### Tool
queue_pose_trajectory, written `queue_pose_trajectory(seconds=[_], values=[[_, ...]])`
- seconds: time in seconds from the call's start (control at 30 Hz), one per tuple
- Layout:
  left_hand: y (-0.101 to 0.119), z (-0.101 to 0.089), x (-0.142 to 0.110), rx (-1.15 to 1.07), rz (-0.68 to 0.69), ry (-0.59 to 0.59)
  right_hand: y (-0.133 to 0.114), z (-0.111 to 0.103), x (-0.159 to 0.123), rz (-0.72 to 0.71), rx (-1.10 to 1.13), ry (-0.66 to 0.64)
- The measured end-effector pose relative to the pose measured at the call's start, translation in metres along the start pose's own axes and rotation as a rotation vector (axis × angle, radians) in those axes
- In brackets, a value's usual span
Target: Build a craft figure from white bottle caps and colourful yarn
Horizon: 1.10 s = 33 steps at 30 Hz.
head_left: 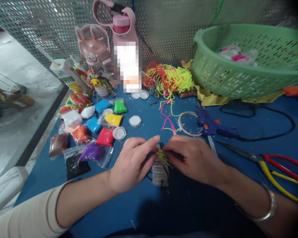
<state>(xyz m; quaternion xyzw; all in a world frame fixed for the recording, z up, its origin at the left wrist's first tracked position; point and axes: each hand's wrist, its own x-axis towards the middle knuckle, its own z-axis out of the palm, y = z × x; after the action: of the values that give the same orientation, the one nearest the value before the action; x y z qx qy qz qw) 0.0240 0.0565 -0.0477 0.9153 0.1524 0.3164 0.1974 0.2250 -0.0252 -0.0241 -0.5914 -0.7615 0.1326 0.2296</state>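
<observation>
Between my hands lies a small clear ridged plastic body [160, 175], with yellow yarn [161, 154] across its upper end and thin dark strands at its sides. My left hand [135, 163] is closed at its upper left, the thumb and fingers against the yarn-wrapped end and the index finger reaching over it. From the other side, my right hand [192, 157] pinches the yellow yarn with bent fingertips. Both hands' fingers partly hide the top of the body. Just beyond them, pink and yellow yarn ends [169, 120] trail over the blue table [101, 211].
Bags of coloured clay [90, 153] and white lids [135, 121] lie left. Behind are a yellow-faced doll [96, 82], tangled yarn [169, 77], pink bottles [94, 46] and a green basket [238, 79]. A tape roll [180, 124], glue gun [213, 125] and red-and-yellow-handled scissors [257, 158] lie right.
</observation>
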Motion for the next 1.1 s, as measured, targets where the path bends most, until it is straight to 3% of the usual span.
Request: queue_pose_trajectory(seconds=[0.13, 0.23, 0.47, 0.67, 0.77, 0.9, 1.1], values=[[0.000, 0.000, 0.000, -0.009, 0.003, -0.002, -0.002, -0.005, -0.001, 0.046, 0.003, 0.124], [-0.001, 0.000, 0.000, -0.015, 0.003, -0.001, -0.005, -0.005, -0.002, -0.031, 0.008, 0.192], [0.000, 0.000, 0.000, -0.018, -0.009, -0.003, -0.007, 0.000, -0.001, -0.112, -0.010, 0.122], [-0.001, 0.001, -0.002, -0.073, -0.024, 0.013, -0.008, -0.005, -0.004, -0.093, -0.025, 0.190], [-0.001, 0.002, -0.001, -0.078, -0.025, 0.022, -0.009, -0.004, -0.004, -0.143, -0.038, 0.144], [0.000, 0.002, -0.002, -0.065, -0.019, 0.030, -0.010, -0.005, -0.003, -0.106, -0.050, 0.067], [0.001, 0.003, -0.004, -0.019, -0.009, 0.027, -0.015, -0.010, -0.007, -0.150, -0.065, 0.068]])
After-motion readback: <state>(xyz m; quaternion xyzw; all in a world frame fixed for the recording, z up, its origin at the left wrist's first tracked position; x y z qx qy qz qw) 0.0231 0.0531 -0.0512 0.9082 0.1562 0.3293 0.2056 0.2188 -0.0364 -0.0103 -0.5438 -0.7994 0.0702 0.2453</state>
